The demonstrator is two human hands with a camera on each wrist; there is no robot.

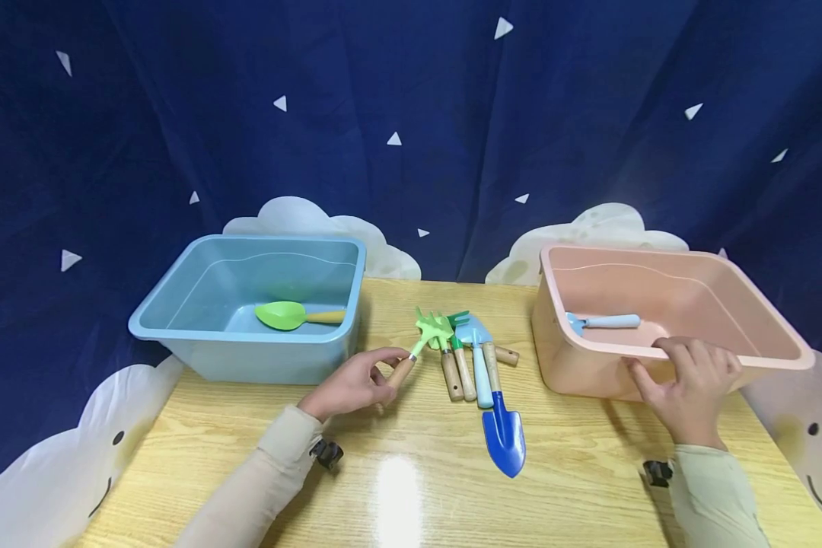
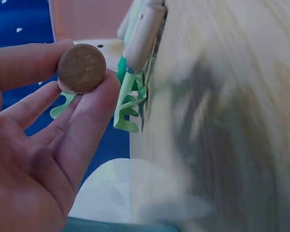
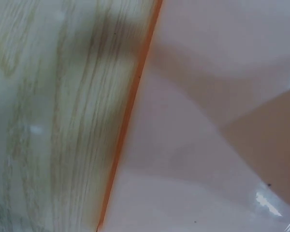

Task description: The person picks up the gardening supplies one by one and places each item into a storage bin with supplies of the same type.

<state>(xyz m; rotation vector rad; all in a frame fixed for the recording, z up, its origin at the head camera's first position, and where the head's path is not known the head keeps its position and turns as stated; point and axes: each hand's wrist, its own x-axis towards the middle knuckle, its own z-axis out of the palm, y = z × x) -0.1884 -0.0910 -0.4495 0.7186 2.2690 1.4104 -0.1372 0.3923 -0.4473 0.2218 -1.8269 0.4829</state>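
Note:
My left hand (image 1: pixel 356 383) pinches the wooden handle (image 2: pixel 82 68) of a light green hand rake (image 1: pixel 419 341) between thumb and fingers. The rake's tines overlap a small heap of garden tools in the head view. In that heap lie a second green rake (image 1: pixel 452 373), a dark green fork (image 1: pixel 463 373), a light blue tool (image 1: pixel 482 373) and a trowel with a dark blue blade (image 1: pixel 504 438). My right hand (image 1: pixel 692 384) grips the front rim of a pink bin (image 1: pixel 555 335), fingers bent over the edge and thumb on the outside.
A blue bin (image 1: pixel 260 361) stands at the left, holding a lime green trowel (image 1: pixel 282 315). Inside the pink bin is a small light blue tool (image 1: pixel 610 322). Both bins stand on the wooden table (image 1: pixel 452 510), before a dark blue curtain (image 1: pixel 445 190).

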